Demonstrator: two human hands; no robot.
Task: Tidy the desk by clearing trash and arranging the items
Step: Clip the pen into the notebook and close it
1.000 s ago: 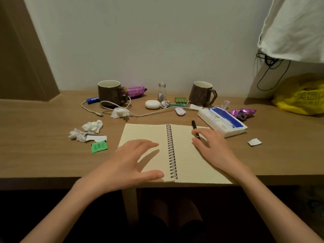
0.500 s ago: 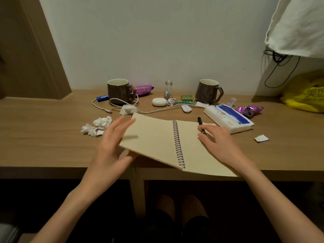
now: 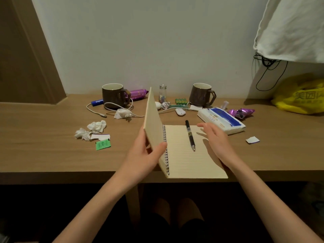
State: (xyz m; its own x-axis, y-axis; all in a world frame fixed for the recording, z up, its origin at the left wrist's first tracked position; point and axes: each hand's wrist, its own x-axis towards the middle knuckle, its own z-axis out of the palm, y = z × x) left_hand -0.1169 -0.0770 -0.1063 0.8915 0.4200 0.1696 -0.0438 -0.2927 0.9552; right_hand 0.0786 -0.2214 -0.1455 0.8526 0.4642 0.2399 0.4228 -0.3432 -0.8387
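— Two halves of the notebook [image 3: 189,155] stand apart, at the desk [image 3: 43,146] near edge, centre; closing it?
— Judged so; pen [image 3: 190,135] lies on the right page; lift it off first, else the cover traps it.
— Hands?
— Left hand [image 3: 142,155] grips the upright left half; right hand [image 3: 215,139] flat, fingers spread, on the page's right edge.

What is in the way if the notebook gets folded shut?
The pen lies on the flat right page of the notebook, in the path of the raised half that the left hand holds up. The right hand is at that page's right edge too. Nothing else is on the page.
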